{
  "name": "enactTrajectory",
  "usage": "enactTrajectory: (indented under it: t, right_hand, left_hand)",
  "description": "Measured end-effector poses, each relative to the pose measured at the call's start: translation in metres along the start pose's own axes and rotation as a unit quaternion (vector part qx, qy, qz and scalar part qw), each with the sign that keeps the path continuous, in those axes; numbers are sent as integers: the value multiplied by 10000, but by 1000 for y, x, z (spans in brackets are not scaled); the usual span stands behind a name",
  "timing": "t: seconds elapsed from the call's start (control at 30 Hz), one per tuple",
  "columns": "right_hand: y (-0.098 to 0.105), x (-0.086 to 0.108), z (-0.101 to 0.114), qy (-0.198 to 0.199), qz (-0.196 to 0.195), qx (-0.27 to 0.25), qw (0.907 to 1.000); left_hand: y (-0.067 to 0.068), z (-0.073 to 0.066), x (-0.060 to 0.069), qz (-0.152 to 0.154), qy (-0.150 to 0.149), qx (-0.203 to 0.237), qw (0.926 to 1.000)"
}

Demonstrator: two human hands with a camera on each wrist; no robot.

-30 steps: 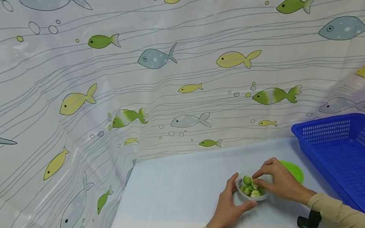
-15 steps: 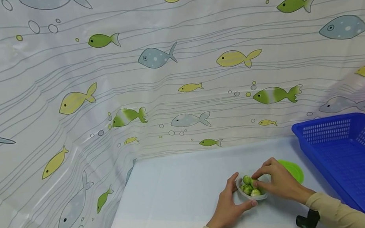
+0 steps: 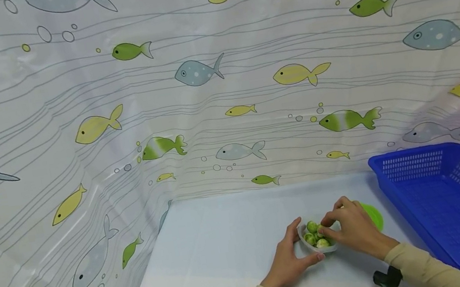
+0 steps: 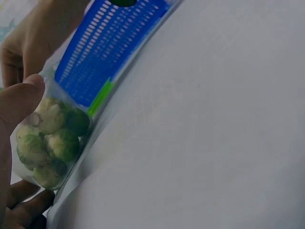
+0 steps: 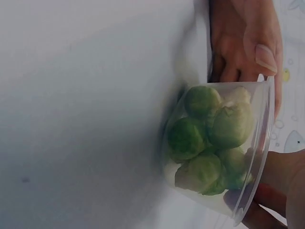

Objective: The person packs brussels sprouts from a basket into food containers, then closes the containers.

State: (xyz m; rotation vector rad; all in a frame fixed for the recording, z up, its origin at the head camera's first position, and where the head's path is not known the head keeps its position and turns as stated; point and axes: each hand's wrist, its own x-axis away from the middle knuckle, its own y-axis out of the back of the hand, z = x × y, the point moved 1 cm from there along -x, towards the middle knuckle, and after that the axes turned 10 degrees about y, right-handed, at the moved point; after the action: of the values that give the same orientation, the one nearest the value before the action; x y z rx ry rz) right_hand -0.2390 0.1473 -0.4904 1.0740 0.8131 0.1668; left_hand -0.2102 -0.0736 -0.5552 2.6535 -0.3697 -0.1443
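A clear plastic tub holding several green Brussels sprouts stands on the white table. My left hand grips it from the left, the thumb at the near rim and the fingers round the far side. In the left wrist view the left thumb lies against the tub's upper edge. My right hand reaches over the rim from the right, and its thumb and index finger pinch a sprout among the others. Through the tub wall, right fingertips show inside.
A bright green round lid lies just behind the right hand, partly covered by it. To the right stands a large blue plastic basket with slotted walls. A fish-patterned sheet hangs behind and to the left of the table.
My right hand has shifted slightly to the right and covers more of the green lid. The left hand and the tub have stayed in place.
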Motion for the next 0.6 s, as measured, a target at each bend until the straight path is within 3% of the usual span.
enactTrajectory:
  t: [0.23, 0.4, 0.6]
  right_hand:
    - [0, -1, 1, 238, -38, 246, 9994]
    - [3, -1, -3, 87, -57, -163, 9998]
    - [10, 1, -9, -211, -392, -610, 9971]
  left_hand:
    - [0, -1, 0, 5, -17, -7, 10000]
    - [0, -1, 0, 16, 11, -15, 10000]
    - [-2, 0, 0, 2, 30, -76, 10000]
